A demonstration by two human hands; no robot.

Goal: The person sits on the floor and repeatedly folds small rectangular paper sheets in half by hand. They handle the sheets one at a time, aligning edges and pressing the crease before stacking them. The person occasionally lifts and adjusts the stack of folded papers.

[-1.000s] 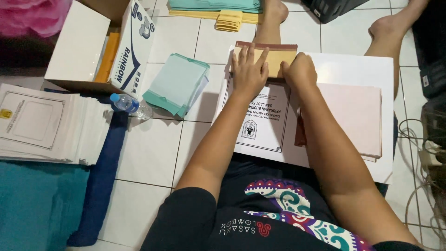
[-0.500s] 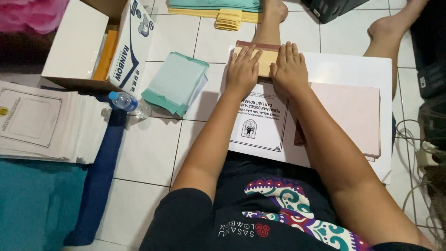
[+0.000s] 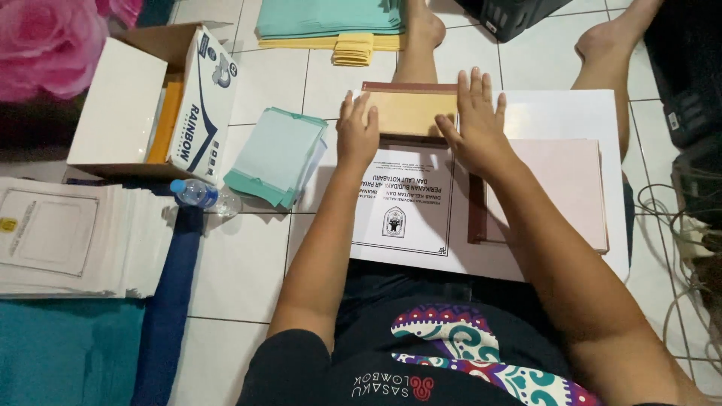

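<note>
Near the upper centre of the frame, a tan card sheet [image 3: 410, 111] with a dark maroon strip along its top edge lies flat, its lower edge meeting a white printed document [image 3: 402, 201] with a black border and a small emblem. The left hand [image 3: 357, 134] presses palm-down on the sheet's left end, fingers straight and together, gripping nothing. The right hand [image 3: 475, 120] lies flat and spread on the right end, fingers fanned, palm down, also closed on nothing. Both sheets rest on a large white board [image 3: 560, 113], smooth and faintly glossy, laid over the person's lap.

At centre right on the board sits a pale pink stack of paper [image 3: 553, 188], rectangular, with a dark maroon edge on its left side. Left of the hands, on the white tiled floor [image 3: 248, 263], lies a fanned pile of mint-green sheets [image 3: 274, 154]. An open cardboard carton [image 3: 154, 101] in the upper left holds orange paper. Just below it a clear plastic bottle [image 3: 199, 195] with a blue cap lies on its side. A thick stack of white printed covers [image 3: 68, 237] fills the left edge. More green and yellow paper [image 3: 338, 26] lies at the top, by a bare foot [image 3: 421, 30].
</note>
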